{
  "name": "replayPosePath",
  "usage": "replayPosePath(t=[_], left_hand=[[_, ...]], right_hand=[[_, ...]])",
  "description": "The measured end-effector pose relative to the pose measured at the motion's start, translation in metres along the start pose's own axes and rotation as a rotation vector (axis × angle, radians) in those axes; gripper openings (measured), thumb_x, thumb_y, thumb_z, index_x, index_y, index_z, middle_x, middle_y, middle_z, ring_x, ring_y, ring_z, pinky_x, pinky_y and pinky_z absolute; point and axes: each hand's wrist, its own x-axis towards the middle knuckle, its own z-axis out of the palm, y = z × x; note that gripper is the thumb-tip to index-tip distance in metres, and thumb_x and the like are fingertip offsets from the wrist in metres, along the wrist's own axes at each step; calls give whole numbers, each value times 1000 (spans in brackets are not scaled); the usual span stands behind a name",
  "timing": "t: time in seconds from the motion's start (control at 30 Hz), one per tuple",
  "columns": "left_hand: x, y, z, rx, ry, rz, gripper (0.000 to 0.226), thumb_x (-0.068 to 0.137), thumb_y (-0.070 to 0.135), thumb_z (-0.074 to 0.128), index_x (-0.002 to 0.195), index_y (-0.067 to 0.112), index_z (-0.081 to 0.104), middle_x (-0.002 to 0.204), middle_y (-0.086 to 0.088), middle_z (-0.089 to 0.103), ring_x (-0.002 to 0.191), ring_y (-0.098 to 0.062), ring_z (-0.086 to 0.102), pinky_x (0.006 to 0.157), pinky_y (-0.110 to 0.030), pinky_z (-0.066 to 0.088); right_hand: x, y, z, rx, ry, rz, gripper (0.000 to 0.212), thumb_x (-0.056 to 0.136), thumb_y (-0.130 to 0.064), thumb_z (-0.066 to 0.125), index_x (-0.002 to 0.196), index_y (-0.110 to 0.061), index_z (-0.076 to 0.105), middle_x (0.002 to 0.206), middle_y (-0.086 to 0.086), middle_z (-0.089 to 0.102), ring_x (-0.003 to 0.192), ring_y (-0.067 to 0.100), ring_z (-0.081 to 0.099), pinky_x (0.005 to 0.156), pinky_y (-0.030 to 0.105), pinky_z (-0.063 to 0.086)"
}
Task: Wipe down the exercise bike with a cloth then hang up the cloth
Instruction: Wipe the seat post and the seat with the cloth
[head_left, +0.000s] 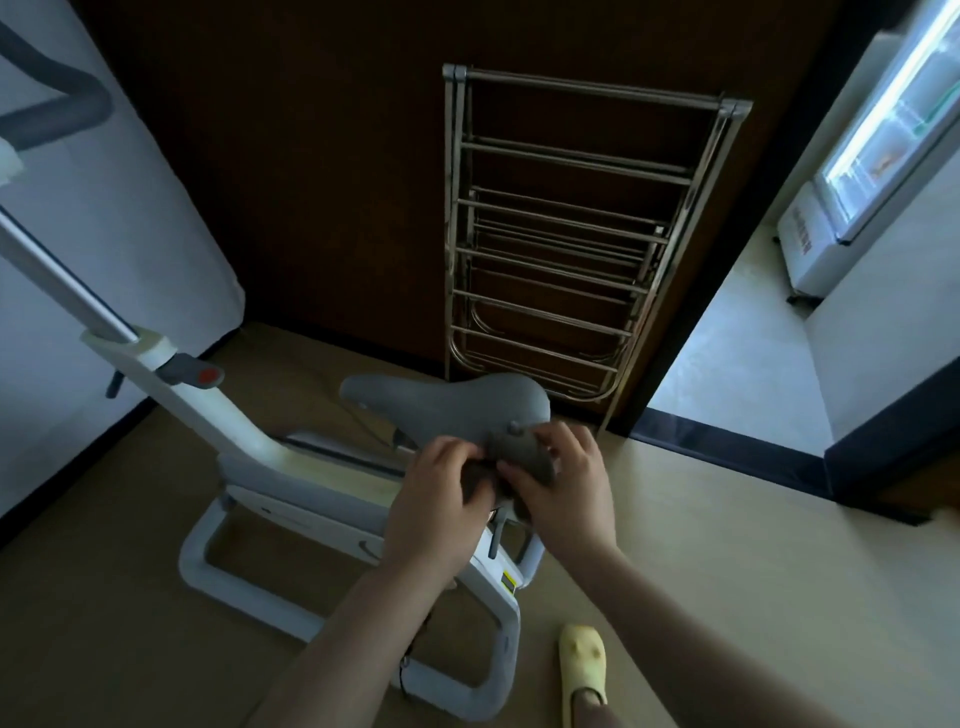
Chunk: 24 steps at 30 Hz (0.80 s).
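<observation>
A white exercise bike (244, 447) stands on the floor below me, its grey saddle (447, 405) pointing left. Just behind the saddle's wide end I hold a bunched dark grey cloth (519, 457) between both hands. My left hand (436, 499) grips the cloth's left part with curled fingers. My right hand (566, 483) pinches its right part, fingers bent over it. The cloth is close to the saddle's rear; whether it touches the saddle is unclear. A folded metal drying rack (582, 228) leans against the dark wall behind the bike.
The bike's handlebar (57, 98) and steel post (57, 270) rise at the left before a white wall. A doorway at the right opens onto a pale floor with a lit glass-front cabinet (883, 145). My foot in a yellow slipper (582, 670) stands beside the bike's rear base.
</observation>
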Motion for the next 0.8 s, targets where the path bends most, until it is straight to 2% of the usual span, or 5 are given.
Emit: replayPosePath(t=[0.1, 0.23, 0.4, 0.57, 0.8], left_hand=[[5, 2, -1, 26, -21, 10, 24, 87, 26, 58, 111, 27, 58, 112, 13, 49, 108, -10, 49, 86, -35, 49], [6, 4, 1, 38, -4, -16, 23, 87, 27, 59, 110, 24, 59, 110, 11, 50, 106, -11, 50, 84, -37, 50], [11, 5, -1, 1, -20, -29, 24, 85, 24, 60, 109, 30, 58, 109, 14, 48, 107, -11, 49, 85, -37, 49], [16, 3, 0, -2, 10, -71, 20, 85, 23, 60, 105, 26, 59, 106, 12, 50, 103, -13, 52, 85, -38, 48], [26, 17, 20, 108, 196, -105, 15, 84, 27, 60, 98, 29, 61, 105, 14, 55, 103, -11, 50, 91, -38, 45]], right_hand=[[5, -2, 2, 31, 70, 87, 37, 77, -27, 77, 110, -23, 61, 110, -5, 52, 105, 18, 50, 81, 31, 47], [-7, -6, 1, -4, -28, -73, 40, 74, -22, 78, 110, -28, 62, 107, -13, 46, 104, 10, 43, 80, 23, 40], [18, -5, -1, 83, 20, 131, 39, 79, -24, 75, 116, -25, 61, 109, -9, 51, 106, 14, 50, 87, 29, 45], [10, 5, -5, -65, -60, -210, 39, 70, -15, 78, 106, -21, 64, 106, -9, 57, 98, 15, 49, 82, 29, 44], [16, 15, -3, 113, -31, -36, 34, 85, -17, 69, 116, -25, 58, 111, -17, 50, 104, 3, 48, 85, 22, 41]])
